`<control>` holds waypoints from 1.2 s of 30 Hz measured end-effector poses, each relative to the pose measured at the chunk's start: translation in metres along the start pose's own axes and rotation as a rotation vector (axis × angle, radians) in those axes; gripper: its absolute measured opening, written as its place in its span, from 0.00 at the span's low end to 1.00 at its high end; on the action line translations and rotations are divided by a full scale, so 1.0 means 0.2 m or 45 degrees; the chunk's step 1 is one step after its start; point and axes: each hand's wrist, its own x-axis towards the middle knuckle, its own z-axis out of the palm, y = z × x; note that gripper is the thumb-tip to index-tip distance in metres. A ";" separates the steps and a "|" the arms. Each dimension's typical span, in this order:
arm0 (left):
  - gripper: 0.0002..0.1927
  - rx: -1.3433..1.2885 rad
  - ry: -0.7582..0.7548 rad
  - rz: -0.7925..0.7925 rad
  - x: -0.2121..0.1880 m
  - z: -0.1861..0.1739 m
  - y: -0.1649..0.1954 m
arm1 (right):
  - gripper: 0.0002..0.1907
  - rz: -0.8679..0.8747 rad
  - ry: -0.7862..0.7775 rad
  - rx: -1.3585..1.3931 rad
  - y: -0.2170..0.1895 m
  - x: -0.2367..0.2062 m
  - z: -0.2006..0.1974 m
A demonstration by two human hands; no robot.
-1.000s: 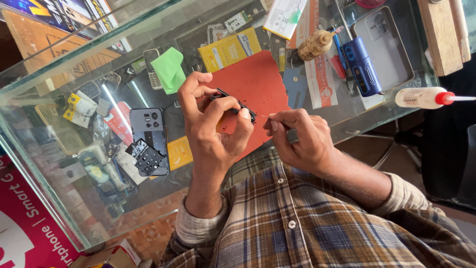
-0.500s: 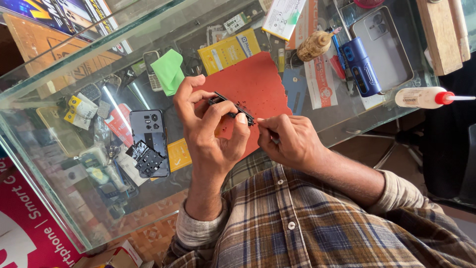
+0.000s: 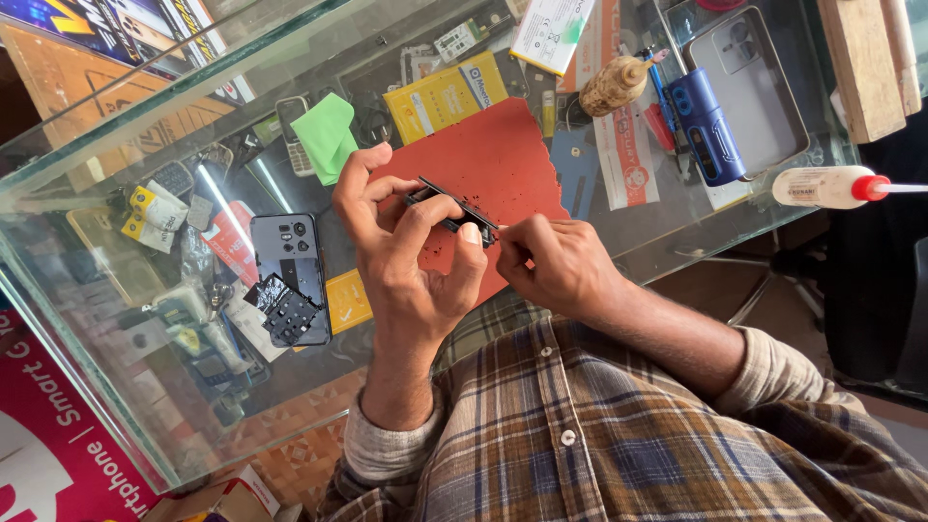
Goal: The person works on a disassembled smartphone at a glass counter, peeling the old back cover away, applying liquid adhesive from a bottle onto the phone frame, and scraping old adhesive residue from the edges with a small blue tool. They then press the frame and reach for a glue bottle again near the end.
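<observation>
Edgewise, both hands, left (image 3: 411, 280) and right (image 3: 561, 266), pinch a dark strip (image 3: 454, 208) (perhaps a phone part), running upper-left to lower-right.

Head view, single camera: sitting on the person's head, looking steeply down and slightly forward over the plaid shirt (image 3: 619, 435). Framing close on both hands above the glass desk (image 3: 145, 242), with the desk's front edge running diagonally. No second view sharing the scene.
</observation>
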 end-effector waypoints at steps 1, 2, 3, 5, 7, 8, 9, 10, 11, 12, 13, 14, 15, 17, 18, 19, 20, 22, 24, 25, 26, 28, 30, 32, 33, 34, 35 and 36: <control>0.08 -0.004 -0.003 0.004 0.00 0.00 0.00 | 0.11 0.012 0.016 0.007 0.00 -0.01 0.00; 0.08 -0.009 -0.005 0.007 -0.01 0.00 0.00 | 0.11 -0.001 0.055 -0.003 0.01 -0.02 0.00; 0.08 -0.014 -0.006 0.010 -0.01 0.00 0.00 | 0.11 -0.015 0.094 -0.012 0.01 -0.03 0.00; 0.08 -0.026 -0.006 -0.004 -0.01 -0.01 0.00 | 0.11 -0.040 0.122 -0.018 0.02 -0.04 0.01; 0.08 -0.033 0.002 -0.019 -0.01 -0.01 -0.01 | 0.11 -0.070 0.104 -0.012 0.04 -0.05 0.02; 0.08 -0.034 0.009 -0.032 -0.01 -0.01 -0.01 | 0.11 -0.042 0.064 -0.010 0.05 -0.06 0.03; 0.07 -0.033 0.017 -0.045 -0.01 -0.01 -0.01 | 0.12 -0.015 0.023 -0.007 0.05 -0.06 0.03; 0.07 -0.031 0.005 -0.038 -0.01 -0.02 -0.01 | 0.12 0.011 -0.017 -0.003 0.06 -0.06 0.04; 0.06 -0.030 -0.006 -0.030 -0.01 -0.02 -0.01 | 0.12 -0.020 0.023 -0.024 0.06 -0.07 0.04; 0.06 -0.023 -0.009 -0.024 -0.01 -0.02 0.00 | 0.12 -0.053 0.062 -0.045 0.06 -0.07 0.04; 0.07 -0.016 -0.012 -0.018 -0.01 -0.02 0.00 | 0.11 -0.085 0.100 -0.062 0.06 -0.07 0.04; 0.08 -0.007 -0.011 -0.014 -0.02 -0.01 0.00 | 0.11 -0.079 0.087 -0.046 0.06 -0.07 0.05; 0.09 -0.001 -0.011 -0.009 -0.02 -0.01 0.00 | 0.11 -0.072 0.075 -0.033 0.06 -0.07 0.05; 0.09 -0.015 -0.016 -0.019 -0.01 -0.01 0.00 | 0.12 -0.002 0.002 -0.029 0.06 -0.07 0.05; 0.09 -0.021 -0.018 -0.022 -0.01 -0.01 0.00 | 0.12 0.060 -0.060 -0.035 0.06 -0.07 0.05; 0.09 -0.020 -0.018 -0.021 -0.02 -0.01 0.00 | 0.13 0.121 -0.122 -0.041 0.06 -0.07 0.05; 0.09 -0.019 -0.018 -0.021 -0.02 -0.01 0.00 | 0.12 0.090 -0.067 -0.043 0.06 -0.08 0.05; 0.09 -0.009 -0.016 -0.016 -0.02 -0.01 -0.01 | 0.12 0.025 0.040 -0.045 0.06 -0.08 0.06; 0.09 0.003 -0.014 -0.007 -0.02 -0.01 -0.01 | 0.11 -0.080 0.142 -0.018 0.06 -0.09 0.06; 0.09 -0.003 -0.014 -0.014 -0.02 -0.01 -0.01 | 0.10 -0.133 0.193 -0.006 0.06 -0.09 0.06; 0.09 -0.010 -0.016 -0.021 -0.02 -0.01 -0.01 | 0.11 -0.067 0.100 -0.029 0.06 -0.08 0.07; 0.10 -0.011 -0.019 -0.018 -0.02 -0.01 -0.01 | 0.11 0.063 -0.086 -0.076 0.07 -0.08 0.08; 0.10 0.007 -0.023 -0.001 -0.02 -0.01 -0.01 | 0.12 0.132 -0.102 -0.155 0.07 -0.08 0.08; 0.09 0.020 -0.023 0.002 -0.02 -0.02 -0.01 | 0.11 0.116 -0.053 -0.167 0.07 -0.08 0.07; 0.08 0.022 -0.025 0.002 -0.02 -0.02 -0.01 | 0.10 0.073 0.005 -0.143 0.07 -0.08 0.07; 0.08 0.024 -0.027 0.002 -0.02 -0.02 -0.01 | 0.09 0.027 0.064 -0.122 0.07 -0.08 0.07; 0.08 0.025 -0.027 0.005 -0.02 -0.01 -0.01 | 0.09 0.011 0.068 -0.091 0.07 -0.08 0.06; 0.08 0.026 -0.028 0.003 -0.02 -0.01 -0.01 | 0.09 -0.001 0.070 -0.061 0.07 -0.07 0.07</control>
